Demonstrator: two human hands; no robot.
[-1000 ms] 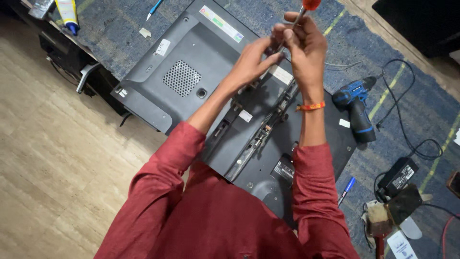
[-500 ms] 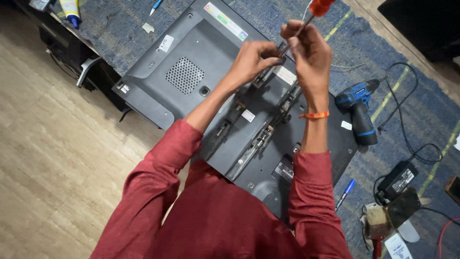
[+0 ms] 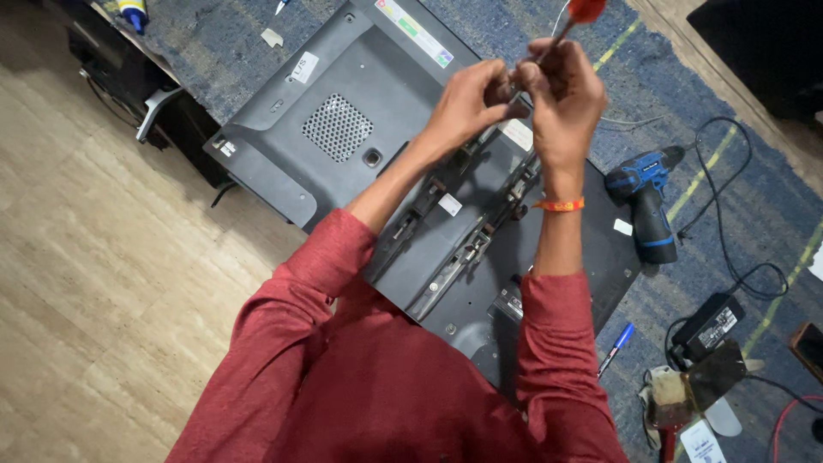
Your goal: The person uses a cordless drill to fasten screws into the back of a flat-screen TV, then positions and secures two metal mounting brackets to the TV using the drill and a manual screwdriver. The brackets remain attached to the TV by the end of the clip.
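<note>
A dark grey monitor lies face down on a blue mat, its plastic back cover and black metal bracket rails showing. Both hands are raised above it. My right hand grips a screwdriver with a red handle, its shaft pointing down toward the palm. My left hand pinches at the tip of the screwdriver, fingers closed; what it holds is too small to tell. An orange band circles my right wrist.
A blue cordless drill lies to the right of the monitor. A black power adapter with cables, a blue pen and a brown-handled tool sit at the lower right. Wooden floor spreads left; black stand parts lie by the mat's edge.
The view has drifted slightly, so the hands and monitor sit a little lower and to the right in the picture. The hands stay together on the screwdriver.
</note>
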